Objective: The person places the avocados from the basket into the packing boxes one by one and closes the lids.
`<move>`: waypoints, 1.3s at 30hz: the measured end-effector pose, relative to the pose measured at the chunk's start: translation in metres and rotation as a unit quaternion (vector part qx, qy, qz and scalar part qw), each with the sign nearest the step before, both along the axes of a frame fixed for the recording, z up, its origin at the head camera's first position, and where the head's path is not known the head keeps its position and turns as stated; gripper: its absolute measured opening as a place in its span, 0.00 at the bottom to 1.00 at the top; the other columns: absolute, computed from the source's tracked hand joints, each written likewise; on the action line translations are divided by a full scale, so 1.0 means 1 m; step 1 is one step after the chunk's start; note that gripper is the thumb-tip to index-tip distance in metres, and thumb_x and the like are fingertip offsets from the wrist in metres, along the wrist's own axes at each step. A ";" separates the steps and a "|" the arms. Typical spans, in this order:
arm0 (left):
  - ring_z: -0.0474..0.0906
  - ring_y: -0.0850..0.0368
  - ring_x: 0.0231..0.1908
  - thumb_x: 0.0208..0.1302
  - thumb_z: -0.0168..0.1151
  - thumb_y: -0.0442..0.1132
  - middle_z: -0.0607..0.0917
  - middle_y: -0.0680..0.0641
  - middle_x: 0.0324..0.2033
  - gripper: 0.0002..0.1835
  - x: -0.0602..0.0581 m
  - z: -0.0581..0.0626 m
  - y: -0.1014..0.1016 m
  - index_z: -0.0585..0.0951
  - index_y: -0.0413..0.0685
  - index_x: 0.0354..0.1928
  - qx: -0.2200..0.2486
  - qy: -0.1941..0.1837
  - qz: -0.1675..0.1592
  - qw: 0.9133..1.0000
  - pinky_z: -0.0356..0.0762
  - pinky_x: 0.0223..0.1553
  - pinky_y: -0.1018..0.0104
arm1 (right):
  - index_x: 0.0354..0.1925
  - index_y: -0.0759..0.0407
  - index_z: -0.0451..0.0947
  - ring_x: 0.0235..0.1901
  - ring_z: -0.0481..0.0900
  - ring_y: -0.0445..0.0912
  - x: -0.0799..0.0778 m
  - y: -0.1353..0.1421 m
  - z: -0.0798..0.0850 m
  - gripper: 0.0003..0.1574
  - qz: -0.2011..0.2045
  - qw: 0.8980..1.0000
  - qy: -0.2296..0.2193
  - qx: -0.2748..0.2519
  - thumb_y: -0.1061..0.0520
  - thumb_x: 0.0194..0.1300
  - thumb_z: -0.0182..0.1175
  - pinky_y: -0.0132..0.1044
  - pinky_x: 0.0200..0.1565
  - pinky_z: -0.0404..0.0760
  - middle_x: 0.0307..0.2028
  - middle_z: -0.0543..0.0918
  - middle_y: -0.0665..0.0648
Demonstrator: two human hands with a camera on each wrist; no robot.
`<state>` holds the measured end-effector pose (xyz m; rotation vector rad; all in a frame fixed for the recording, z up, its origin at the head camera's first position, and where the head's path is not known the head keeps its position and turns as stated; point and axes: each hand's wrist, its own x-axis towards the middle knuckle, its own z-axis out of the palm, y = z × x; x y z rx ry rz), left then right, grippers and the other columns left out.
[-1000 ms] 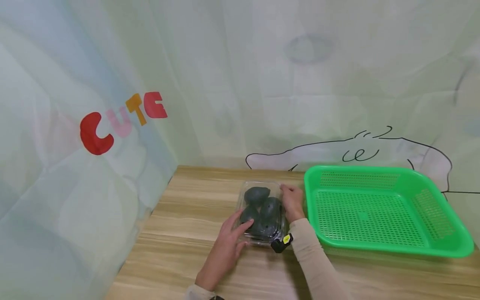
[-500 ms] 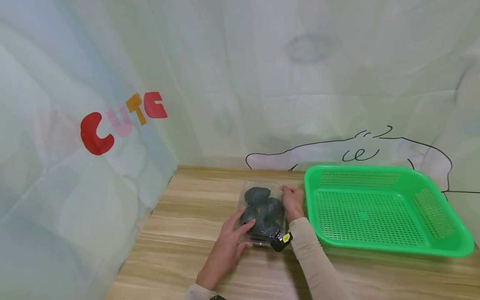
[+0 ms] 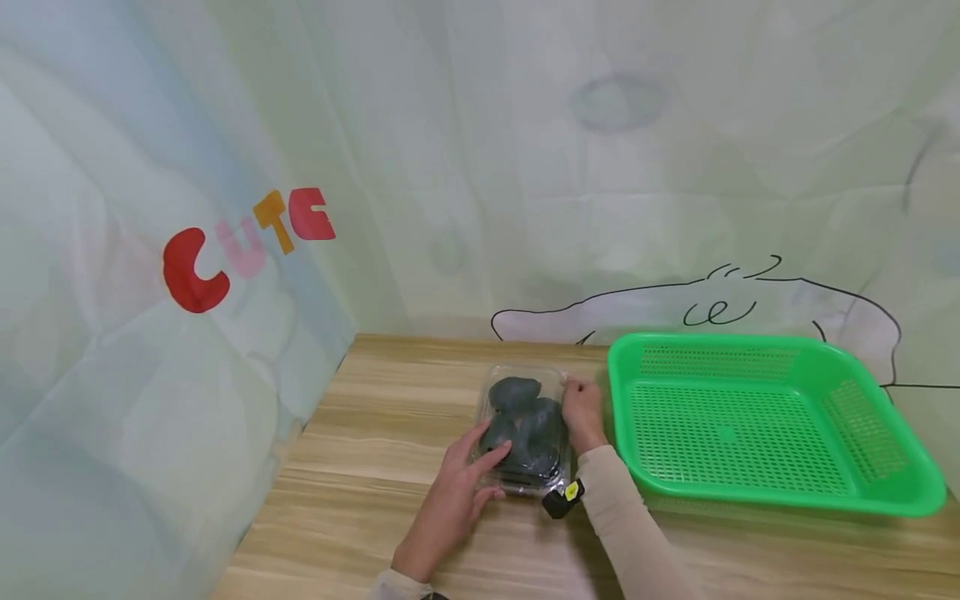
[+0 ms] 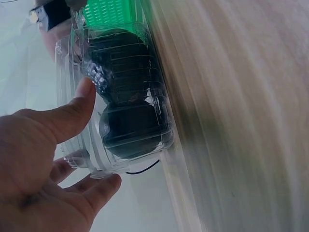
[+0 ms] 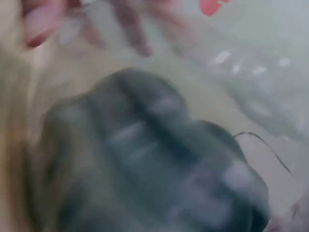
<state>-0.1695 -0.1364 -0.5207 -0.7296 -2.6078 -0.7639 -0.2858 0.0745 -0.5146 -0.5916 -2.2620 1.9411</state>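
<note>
Several dark green avocados [image 3: 514,393] lie inside a clear plastic clamshell box [image 3: 553,377] on the table. My left hand [image 3: 453,479] holds the box at its near left side, thumb on the lid and fingers around the edge. From the left wrist view, the thumb [image 4: 86,92] presses close to the lid's rim while the other fingers curl at the lower edge. At the far right corner, my right hand [image 3: 585,412] pinches the box's rim with curled fingers. The right wrist view is blurred; dark avocados [image 5: 145,111] fill much of it through the plastic.
A green plastic basket [image 3: 750,492] with a perforated bottom stands just right of the right hand. The wooden table [image 3: 390,417] meets a printed cloth backdrop [image 3: 450,208] at the back and left. A black wrist device [image 3: 558,500] sits by the right sleeve.
My right hand has shifted slightly toward me along the box's right edge, its wrist tilting. The left hand keeps its hold, and box and basket stay put.
</note>
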 end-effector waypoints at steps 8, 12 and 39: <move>0.66 0.40 0.70 0.51 0.78 0.40 0.67 0.39 0.73 0.35 0.000 0.002 0.001 0.80 0.56 0.65 0.000 -0.016 0.003 1.000 0.72 0.65 0.47 | 0.63 0.76 0.69 0.60 0.73 0.62 0.039 -0.002 -0.003 0.26 0.063 0.997 0.011 0.050 0.58 0.82 0.38 0.56 0.62 0.72 0.56 0.76 0.73; 0.67 0.40 0.69 0.52 0.78 0.41 0.68 0.39 0.73 0.35 0.000 0.003 0.001 0.80 0.56 0.65 -0.006 -0.015 0.005 1.000 0.73 0.65 0.47 | 0.58 0.79 0.71 0.58 0.75 0.65 0.067 -0.002 -0.001 0.22 0.097 0.991 0.053 0.080 0.62 0.80 0.40 0.58 0.61 0.74 0.54 0.77 0.76; 0.68 0.37 0.67 0.54 0.76 0.45 0.68 0.39 0.72 0.34 0.002 -0.001 0.018 0.79 0.57 0.66 -0.028 -0.012 0.006 1.000 0.77 0.60 0.48 | 0.35 0.67 0.79 0.27 0.78 0.44 0.141 0.045 -0.016 0.16 0.218 0.972 -0.061 -0.063 0.54 0.72 0.58 0.33 0.33 0.79 0.27 0.79 0.53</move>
